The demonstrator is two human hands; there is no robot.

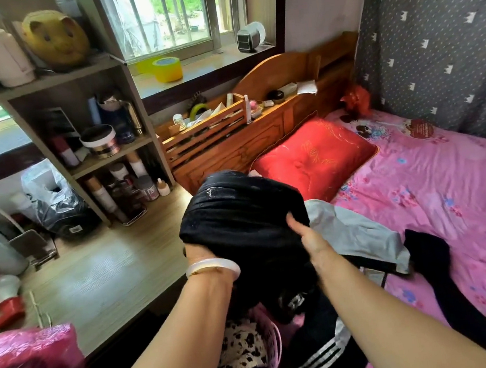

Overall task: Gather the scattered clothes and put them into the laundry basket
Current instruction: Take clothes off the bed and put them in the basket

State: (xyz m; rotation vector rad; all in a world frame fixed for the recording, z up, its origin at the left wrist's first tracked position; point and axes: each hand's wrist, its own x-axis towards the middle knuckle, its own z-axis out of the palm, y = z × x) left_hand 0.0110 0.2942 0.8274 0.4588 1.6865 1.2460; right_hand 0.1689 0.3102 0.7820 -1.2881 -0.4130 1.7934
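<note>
Black garment (239,217): we see a soft, matte black bundle, rounded on top and creased, held up in the middle of the view above the near basket, its lower folds hanging down towards it.
Left hand (196,253): we find it mostly hidden under the bundle's left edge, gripping the cloth from below; a smooth pale bangle (213,266) circles the wrist.
Right hand (305,234): we see its fingers curled into the bundle's right side, pinching the fabric.
Laundry basket (275,342): a pink plastic basket with a perforated wall stands at the near edge, between our forearms; a cream cloth with a black floral print (243,351) lies inside.
Striped garment (327,345): dark, with white stripes, it drapes just right of the basket rim, over the bed's edge.
Grey garment (357,231): a smooth light-grey piece lies crumpled on the bed, partly behind our right hand.
Black stocking (432,257): a long, limp dark piece lies to the right on the sheet.
Bed sheet (445,180): pink, floral, lightly wrinkled.
Pillow (313,154): glossy red, with gold embroidery, far on the bed against the carved wooden headboard (231,146).
Shelf unit (107,156): pale wood, far left, crowded with jars and bottles.
Tape roll (167,69): yellow, on the windowsill.
</note>
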